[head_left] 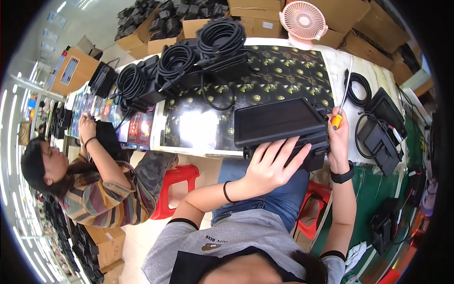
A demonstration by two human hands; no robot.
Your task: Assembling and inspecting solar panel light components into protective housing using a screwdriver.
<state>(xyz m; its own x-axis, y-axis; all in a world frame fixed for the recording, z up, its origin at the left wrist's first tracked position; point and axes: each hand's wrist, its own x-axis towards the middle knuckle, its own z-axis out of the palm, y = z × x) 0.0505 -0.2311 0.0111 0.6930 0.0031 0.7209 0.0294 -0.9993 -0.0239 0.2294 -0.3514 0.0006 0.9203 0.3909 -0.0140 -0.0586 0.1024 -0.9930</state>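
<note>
A black device [279, 122] with a flat, dark rectangular panel on top and a thicker body below sits tilted at the table's near edge. My left hand [276, 163] holds it from the near side, its long fingers laid across the front edge and its thumb hidden. At the device's right end is my right hand [337, 139], closed round a screwdriver [336, 121] with an orange-yellow handle. The screwdriver's long metal shaft points up and away from me. Part of my right hand also rests against the device's side.
Black devices with coiled cables [177, 60] line the table's far left. A pink fan [303, 22] stands at the back. Right lie a cable coil [358, 89] and black parts [382, 142]. A co-worker [101, 189] sits left beside a red stool [176, 189]. Cardboard boxes [257, 26] stand behind.
</note>
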